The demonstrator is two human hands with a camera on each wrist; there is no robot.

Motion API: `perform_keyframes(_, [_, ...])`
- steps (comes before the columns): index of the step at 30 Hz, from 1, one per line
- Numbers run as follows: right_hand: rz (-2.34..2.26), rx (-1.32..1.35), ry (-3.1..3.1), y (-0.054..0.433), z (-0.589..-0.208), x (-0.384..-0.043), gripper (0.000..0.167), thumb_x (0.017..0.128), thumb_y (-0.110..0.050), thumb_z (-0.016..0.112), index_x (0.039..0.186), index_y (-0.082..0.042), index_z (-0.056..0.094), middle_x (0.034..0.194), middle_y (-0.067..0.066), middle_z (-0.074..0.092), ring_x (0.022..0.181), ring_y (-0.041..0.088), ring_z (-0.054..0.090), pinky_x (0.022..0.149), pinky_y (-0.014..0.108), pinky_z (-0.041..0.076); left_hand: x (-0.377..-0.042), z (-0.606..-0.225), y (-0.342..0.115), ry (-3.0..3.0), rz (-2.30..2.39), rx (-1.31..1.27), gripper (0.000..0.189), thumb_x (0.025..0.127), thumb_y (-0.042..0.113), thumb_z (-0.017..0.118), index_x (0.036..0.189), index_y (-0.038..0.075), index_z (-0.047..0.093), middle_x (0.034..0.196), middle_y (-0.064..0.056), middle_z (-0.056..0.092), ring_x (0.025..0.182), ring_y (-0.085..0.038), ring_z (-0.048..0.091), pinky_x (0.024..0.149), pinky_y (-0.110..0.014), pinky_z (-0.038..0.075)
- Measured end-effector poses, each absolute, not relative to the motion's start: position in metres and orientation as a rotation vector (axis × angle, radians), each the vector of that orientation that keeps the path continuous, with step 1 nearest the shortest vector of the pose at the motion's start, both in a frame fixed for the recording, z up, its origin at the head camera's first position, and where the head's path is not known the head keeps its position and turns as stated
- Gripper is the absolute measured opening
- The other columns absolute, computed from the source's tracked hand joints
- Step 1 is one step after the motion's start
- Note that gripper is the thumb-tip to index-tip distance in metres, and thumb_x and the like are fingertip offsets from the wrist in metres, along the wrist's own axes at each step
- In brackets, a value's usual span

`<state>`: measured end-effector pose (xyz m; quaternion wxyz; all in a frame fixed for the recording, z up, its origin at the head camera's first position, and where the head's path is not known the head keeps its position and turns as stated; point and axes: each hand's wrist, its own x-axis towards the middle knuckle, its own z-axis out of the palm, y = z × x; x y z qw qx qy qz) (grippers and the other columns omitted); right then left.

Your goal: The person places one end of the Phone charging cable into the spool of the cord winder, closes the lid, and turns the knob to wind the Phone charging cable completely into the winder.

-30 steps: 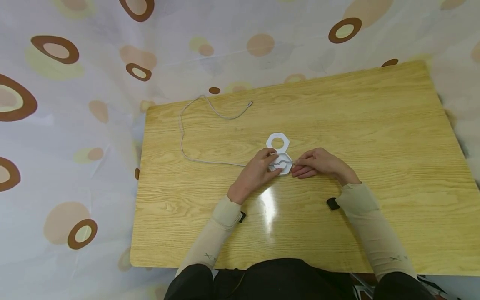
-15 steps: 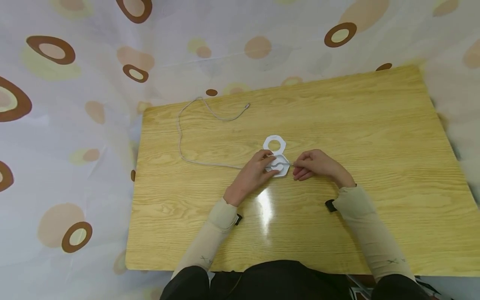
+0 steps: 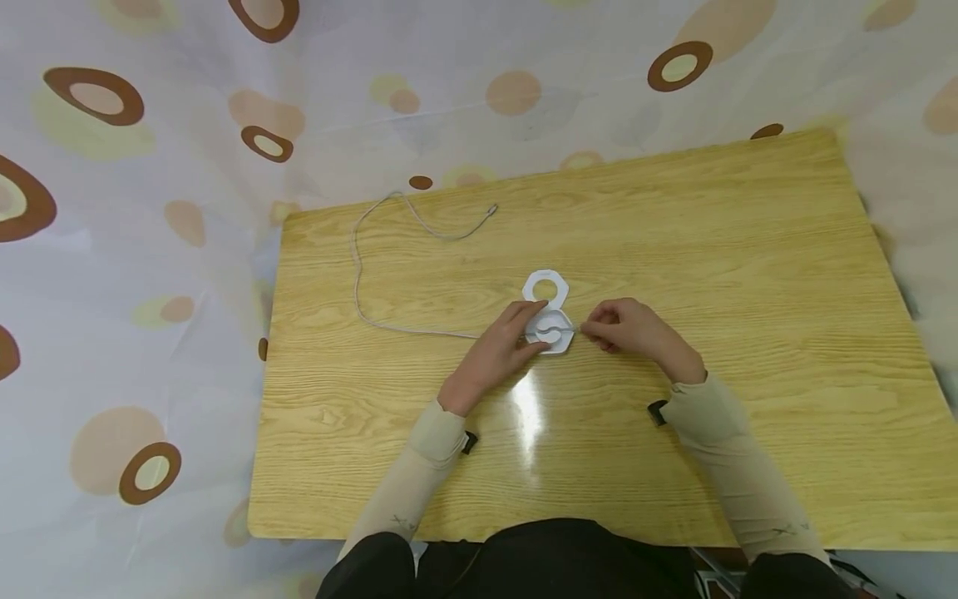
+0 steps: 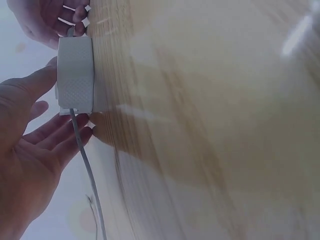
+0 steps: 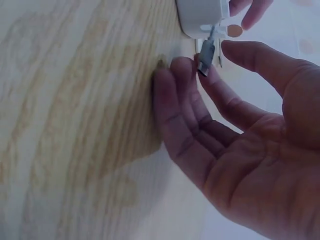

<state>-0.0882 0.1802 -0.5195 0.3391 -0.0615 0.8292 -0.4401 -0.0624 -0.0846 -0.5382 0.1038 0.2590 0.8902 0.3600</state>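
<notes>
Steadying hand: my left hand [image 3: 492, 354] held the white case [image 3: 563, 342] from its left side, the thumb on the edge nearer to me and the first finger at the far edge, so the case was gripped between them.
Hand at the plug: my right hand [image 3: 638, 334] was just beside the right side of the case, with the fingers bent. The thumb and first finger stood a little apart; in the right wrist view the near plug [image 5: 206, 57] was between their tips, and a narrow gap showed beside the thumb. Whether the first finger touched this plug, I could not tell.
Case: it was six-sided and rested open on the wooden table [image 3: 711, 249], between my two hands.
Lid: the lid [image 3: 563, 289], a flat white piece with a round hole, lay on the far side of the case, touching it.
Cable: the pale grey cable [image 3: 434, 333] passed through the case in a curve and came out on the left, close to my left fingers. From there it went left over the table and turned in a wide loop.
Other end: the far plug [image 3: 491, 210] lay toward the far edge of the table, well apart from both hands.
Behind: a patterned cloth [image 3: 584, 50] hung past the table.
</notes>
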Motion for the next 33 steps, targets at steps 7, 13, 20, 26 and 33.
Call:
perform_keyframes(7, [-1.037, -0.217, 2.302, 0.174, -0.519, -0.084, 0.039, 0.105, -0.037, 0.064, 0.122, -0.003, 0.073, 0.114, 0.016, 0.076, 0.104, 0.029, 0.069, 0.093, 0.044, 0.052, -0.062, -0.539, -0.090, 2.556, 1.148, 0.714, 0.060, 0.100, 0.021, 0.075, 0.153, 0.004, 0.052, 0.145, -0.013, 0.061, 0.132, -0.026, 0.062, 0.114, -0.040, 0.050])
perform_keyframes(13, [-1.066, -0.196, 2.320, 0.165, -0.520, -0.080, 0.042, 0.104, -0.040, 0.064, 0.125, -0.005, 0.071, 0.116, 0.016, 0.073, 0.102, 0.027, 0.068, 0.089, 0.037, 0.050, -0.066, -0.542, -0.094, 2.562, 1.207, 0.632, 0.040, 0.106, 0.013, 0.065, 0.144, 0.004, 0.061, 0.140, -0.013, 0.066, 0.134, -0.025, 0.062, 0.118, -0.038, 0.048])
perform_keyframes(20, [-1.061, -0.143, 2.373, 0.156, -0.519, -0.079, 0.044, 0.102, -0.042, 0.068, 0.122, -0.003, 0.072, 0.104, 0.014, 0.071, 0.091, 0.025, 0.063, 0.079, 0.032, 0.046, -0.069, -0.537, -0.094, 2.565, 1.173, 0.580, 0.037, 0.103, 0.009, 0.068, 0.140, 0.003, 0.064, 0.139, -0.014, 0.065, 0.134, -0.028, 0.061, 0.116, -0.041, 0.049])
perform_keyframes(26, [-1.046, -0.132, 2.420, 0.155, -0.520, -0.078, 0.043, 0.100, -0.039, 0.071, 0.121, -0.002, 0.073, 0.096, 0.011, 0.067, 0.084, 0.023, 0.056, 0.075, 0.031, 0.043, -0.079, -0.524, -0.089, 2.513, 1.100, 0.390, 0.037, 0.099, 0.013, 0.075, 0.134, 0.001, 0.068, 0.130, -0.016, 0.065, 0.115, -0.028, 0.066, 0.101, -0.039, 0.056])
perform_keyframes(33, [-1.046, -0.127, 2.420, 0.153, -0.519, -0.079, 0.043, 0.098, -0.039, 0.073, 0.120, -0.001, 0.074, 0.091, 0.009, 0.065, 0.078, 0.020, 0.053, 0.070, 0.030, 0.040, -0.086, -0.517, -0.087, 2.467, 1.019, 0.327, 0.034, 0.097, 0.015, 0.078, 0.127, 0.000, 0.071, 0.121, -0.017, 0.065, 0.106, -0.027, 0.065, 0.093, -0.033, 0.054])
